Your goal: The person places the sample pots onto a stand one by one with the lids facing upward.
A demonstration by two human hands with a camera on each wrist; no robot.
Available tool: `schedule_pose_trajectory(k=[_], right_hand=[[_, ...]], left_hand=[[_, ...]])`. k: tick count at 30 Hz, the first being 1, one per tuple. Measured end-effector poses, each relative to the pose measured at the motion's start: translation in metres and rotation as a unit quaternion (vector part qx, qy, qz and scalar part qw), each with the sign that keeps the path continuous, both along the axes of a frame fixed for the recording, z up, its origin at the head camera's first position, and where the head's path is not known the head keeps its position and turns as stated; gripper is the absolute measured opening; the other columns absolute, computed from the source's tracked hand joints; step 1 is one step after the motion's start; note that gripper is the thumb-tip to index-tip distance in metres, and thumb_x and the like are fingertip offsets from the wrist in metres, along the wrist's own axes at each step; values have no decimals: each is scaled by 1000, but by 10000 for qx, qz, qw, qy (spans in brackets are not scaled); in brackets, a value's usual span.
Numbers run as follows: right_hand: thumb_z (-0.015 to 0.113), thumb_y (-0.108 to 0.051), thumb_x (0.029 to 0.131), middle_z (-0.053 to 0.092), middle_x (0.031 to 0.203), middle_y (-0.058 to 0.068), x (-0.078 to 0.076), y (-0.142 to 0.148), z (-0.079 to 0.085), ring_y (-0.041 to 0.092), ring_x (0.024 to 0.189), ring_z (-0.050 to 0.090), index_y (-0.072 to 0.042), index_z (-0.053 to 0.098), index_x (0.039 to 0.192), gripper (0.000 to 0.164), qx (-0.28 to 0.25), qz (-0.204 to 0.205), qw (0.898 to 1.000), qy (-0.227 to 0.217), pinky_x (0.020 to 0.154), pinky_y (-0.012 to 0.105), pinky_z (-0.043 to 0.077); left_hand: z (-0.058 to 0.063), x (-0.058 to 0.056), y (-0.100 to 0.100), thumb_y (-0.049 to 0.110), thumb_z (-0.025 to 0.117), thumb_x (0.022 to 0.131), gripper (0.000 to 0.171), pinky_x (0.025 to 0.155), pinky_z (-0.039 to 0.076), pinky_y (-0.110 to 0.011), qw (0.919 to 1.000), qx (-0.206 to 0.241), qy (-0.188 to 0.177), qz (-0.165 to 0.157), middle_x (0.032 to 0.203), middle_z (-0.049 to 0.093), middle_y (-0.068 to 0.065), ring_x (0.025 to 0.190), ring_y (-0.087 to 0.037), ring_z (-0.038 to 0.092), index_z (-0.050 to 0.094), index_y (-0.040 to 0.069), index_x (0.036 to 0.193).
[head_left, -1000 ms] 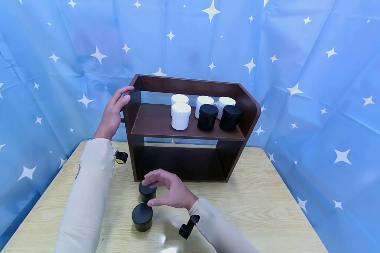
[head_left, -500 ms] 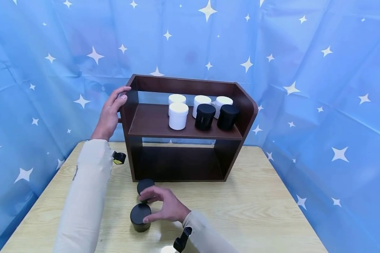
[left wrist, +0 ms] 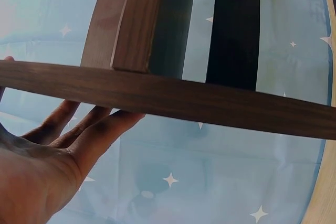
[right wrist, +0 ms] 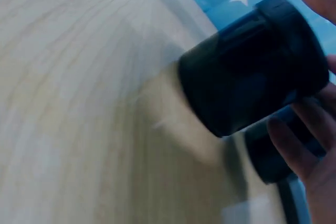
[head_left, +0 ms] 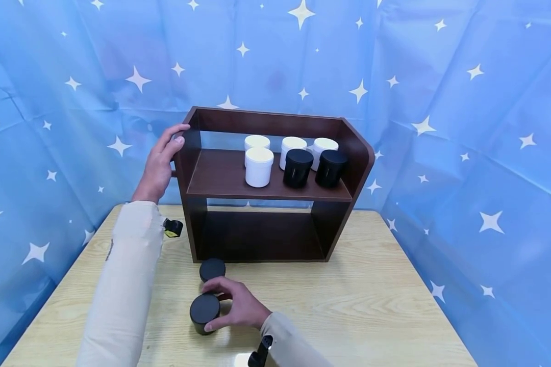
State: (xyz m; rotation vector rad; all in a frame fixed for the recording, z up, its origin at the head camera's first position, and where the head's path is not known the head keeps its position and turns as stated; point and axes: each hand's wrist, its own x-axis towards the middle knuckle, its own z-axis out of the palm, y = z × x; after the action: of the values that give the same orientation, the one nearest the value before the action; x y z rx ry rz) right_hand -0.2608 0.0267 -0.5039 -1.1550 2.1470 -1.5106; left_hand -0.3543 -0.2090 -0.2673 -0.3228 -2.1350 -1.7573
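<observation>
At the front of the table stands a black lidded jar (head_left: 204, 312), with my right hand (head_left: 241, 306) curled round it from the right. The thumb lies by its near side and the fingers by its far side. In the right wrist view this black jar looms large before the fingers. Just behind it stands a second black jar (head_left: 212, 268), partly hidden by my fingers. My left hand (head_left: 156, 165) rests against the upper left side of the dark brown shelf (head_left: 239, 196). In the left wrist view its fingers (left wrist: 102, 132) touch the side panel.
The shelf's upper level bears several white jars (head_left: 258, 171) at the back and centre. Two black jars (head_left: 297, 171) stand there at the front right. The lower level (head_left: 259, 237) shows its bare board. A blue starred curtain (head_left: 275, 61) surrounds the wooden table (head_left: 372, 306).
My right hand has moved down and toward me, from over the rear black jar to round the front one. The left hand stays on the shelf.
</observation>
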Motion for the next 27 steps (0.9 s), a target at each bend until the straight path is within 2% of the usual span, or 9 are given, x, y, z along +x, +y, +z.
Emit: schedule_pose_trajectory(k=[5, 10, 14, 21, 27], right_hand=[[92, -17, 70, 64, 130, 0, 2, -6, -9, 0, 115, 59, -14, 56, 134, 73, 117, -103, 9996, 246, 99, 22, 49], [93, -13, 68, 67, 124, 5, 5, -10, -17, -1, 109, 60, -11, 55, 134, 76, 42, -226, 9997, 116, 99, 20, 48], [93, -12, 67, 69, 121, 5, 7, -12, -20, -1, 108, 61, -10, 55, 134, 78, 13, -256, 9996, 104, 100, 21, 47], [94, -14, 67, 70, 120, 3, 9, -16, -23, -1, 108, 61, -12, 55, 133, 77, 19, -274, 9986, 448, 100, 22, 48], [93, -16, 69, 69, 122, 2, 9, -18, -24, -1, 108, 61, -17, 55, 133, 75, 134, -315, 9989, 320, 99, 23, 47]], left_hand=[[1, 1, 0, 53, 37, 103, 49, 107, 35, -72, 10000, -6, 21, -12, 162, 31, 1, 135, -32, 41, 41, 37, 150], [1, 1, 0, 53, 36, 104, 50, 106, 36, -71, 10000, -9, 54, -50, 162, 32, 0, 133, -32, 43, 41, 36, 151], [1, 0, 0, 53, 37, 104, 50, 106, 36, -70, 10000, -17, 52, -64, 162, 32, 0, 134, -33, 43, 41, 37, 150], [2, -1, -1, 53, 37, 103, 50, 106, 36, -71, 10000, -1, 66, -24, 162, 31, 0, 136, -34, 42, 41, 37, 150], [0, 0, 0, 53, 37, 103, 49, 106, 37, -70, 10000, 2, 16, 3, 161, 33, 0, 134, -32, 42, 42, 37, 150]])
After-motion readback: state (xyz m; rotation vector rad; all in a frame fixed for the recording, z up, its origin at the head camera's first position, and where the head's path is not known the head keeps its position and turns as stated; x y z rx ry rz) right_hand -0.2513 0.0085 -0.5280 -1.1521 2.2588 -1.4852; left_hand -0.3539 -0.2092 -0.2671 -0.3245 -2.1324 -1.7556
